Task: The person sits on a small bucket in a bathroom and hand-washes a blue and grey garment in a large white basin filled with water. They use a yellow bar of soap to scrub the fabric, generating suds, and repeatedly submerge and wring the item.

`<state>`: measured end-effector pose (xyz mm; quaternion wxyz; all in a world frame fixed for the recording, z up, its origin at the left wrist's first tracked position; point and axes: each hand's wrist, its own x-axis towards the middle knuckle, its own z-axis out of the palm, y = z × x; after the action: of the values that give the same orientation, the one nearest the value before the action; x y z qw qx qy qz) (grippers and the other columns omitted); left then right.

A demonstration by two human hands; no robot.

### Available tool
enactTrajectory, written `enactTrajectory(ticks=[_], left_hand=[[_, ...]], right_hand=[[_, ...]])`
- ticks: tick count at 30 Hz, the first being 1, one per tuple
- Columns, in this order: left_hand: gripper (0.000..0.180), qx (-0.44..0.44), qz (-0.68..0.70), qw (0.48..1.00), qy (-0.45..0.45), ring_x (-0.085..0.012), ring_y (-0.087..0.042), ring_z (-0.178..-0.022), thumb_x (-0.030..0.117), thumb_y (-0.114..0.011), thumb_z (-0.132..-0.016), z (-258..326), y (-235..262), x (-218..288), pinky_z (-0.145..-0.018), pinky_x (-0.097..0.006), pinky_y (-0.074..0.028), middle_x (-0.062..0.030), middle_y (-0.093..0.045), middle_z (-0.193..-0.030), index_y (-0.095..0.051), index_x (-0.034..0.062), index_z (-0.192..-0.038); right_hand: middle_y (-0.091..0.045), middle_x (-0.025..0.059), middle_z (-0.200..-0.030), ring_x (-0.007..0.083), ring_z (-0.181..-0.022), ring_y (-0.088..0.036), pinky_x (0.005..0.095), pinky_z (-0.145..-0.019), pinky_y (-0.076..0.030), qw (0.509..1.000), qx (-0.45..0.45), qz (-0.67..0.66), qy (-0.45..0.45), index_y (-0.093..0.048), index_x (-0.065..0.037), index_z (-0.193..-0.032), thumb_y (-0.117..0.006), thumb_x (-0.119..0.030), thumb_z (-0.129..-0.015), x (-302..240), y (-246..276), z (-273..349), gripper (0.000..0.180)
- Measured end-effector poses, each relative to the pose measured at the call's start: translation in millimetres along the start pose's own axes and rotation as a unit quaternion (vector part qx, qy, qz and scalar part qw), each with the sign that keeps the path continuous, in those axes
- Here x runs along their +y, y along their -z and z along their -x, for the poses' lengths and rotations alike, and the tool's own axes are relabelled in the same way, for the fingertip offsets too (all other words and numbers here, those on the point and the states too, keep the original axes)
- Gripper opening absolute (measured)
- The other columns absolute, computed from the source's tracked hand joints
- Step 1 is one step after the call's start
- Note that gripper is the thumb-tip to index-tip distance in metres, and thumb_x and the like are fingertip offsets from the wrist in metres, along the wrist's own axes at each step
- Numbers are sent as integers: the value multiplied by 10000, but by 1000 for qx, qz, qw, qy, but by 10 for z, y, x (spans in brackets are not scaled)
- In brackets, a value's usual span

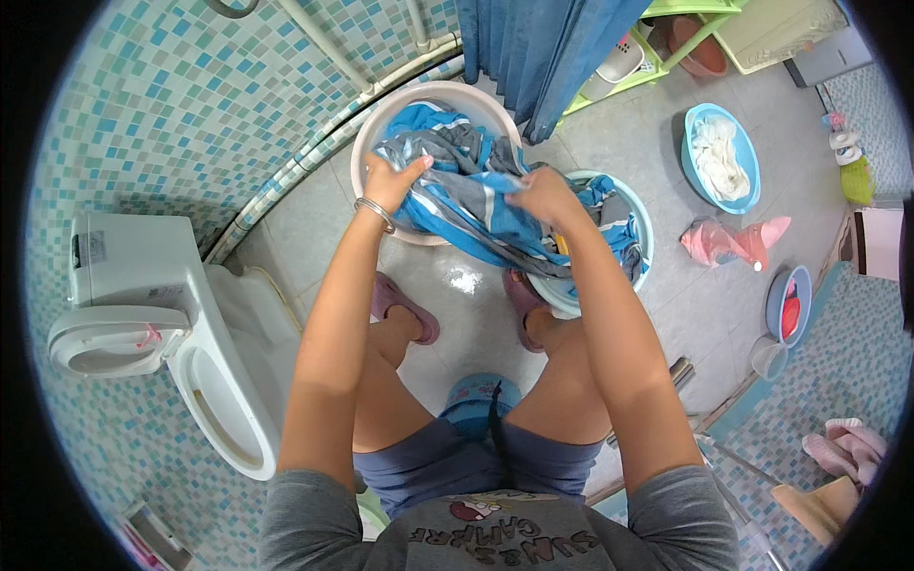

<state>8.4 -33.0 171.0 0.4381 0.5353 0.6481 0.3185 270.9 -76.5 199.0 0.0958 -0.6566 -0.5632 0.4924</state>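
A large blue, grey and white striped cloth [466,195] stretches across two basins on the floor. Most of it is heaped in the pale pink basin [362,143] at the left; the rest trails over the rim into the light blue basin [649,224] at the right. My left hand [392,181], with a bangle at its wrist, is closed on the cloth above the pink basin. Between the two basins my right hand [547,198] grips the cloth too, its fingers slightly blurred. A bit of yellow [561,245] shows beside the cloth below my right hand.
A toilet [224,409] stands at the left. Blue curtain [552,57] hangs at the far side, next to a green shelf [657,67]. To the right are a blue basin with white cloth [721,157], a pink plastic bag [733,241] and a small blue basin [800,285].
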Motion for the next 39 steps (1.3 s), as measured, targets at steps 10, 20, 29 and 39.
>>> enactTrajectory(ticks=[10, 20, 29, 39], left_hand=[[539, -11, -369, 919, -140, -357, -501, -1127, 254, -757, -661, 204, -201, -103, -1036, -365, -324, -203, -542, -1173, -583, 53, -1130], [256, 161, -48, 985, -42, -330, -612, -794, 220, -624, -802, 283, -840, 200, -712, -371, -469, -206, -619, -838, -598, -23, -882], [246, 135, -112, 908, -381, -424, -555, -760, 225, -612, -806, 522, -1053, 385, -675, -444, -455, -217, -550, -759, -555, -13, -829], [339, 84, -76, 949, -294, -415, -591, -743, 287, -661, -778, 721, -1168, 748, -641, -455, -468, -217, -587, -840, -486, 48, -942]], right_hand=[[-610, 119, -1041, 227, -905, -597, 362, -865, -448, 768, 32, -626, -131, -547, -29, -1151, -491, -288, -888, -198, -370, -158, 374], [-605, 138, -999, 222, -875, -562, 377, -794, -439, 775, 130, -603, -137, -604, 61, -985, -609, -317, -788, -338, -1027, -365, 427], [-617, 69, -896, 200, -812, -578, 348, -743, -467, 692, -17, -721, -27, -599, -72, -955, -518, -425, -877, -185, -773, -325, 370], [-607, 68, -845, 196, -732, -576, 350, -678, -473, 682, -30, -724, 98, -605, -52, -838, -574, -307, -839, 384, -647, -748, 257]])
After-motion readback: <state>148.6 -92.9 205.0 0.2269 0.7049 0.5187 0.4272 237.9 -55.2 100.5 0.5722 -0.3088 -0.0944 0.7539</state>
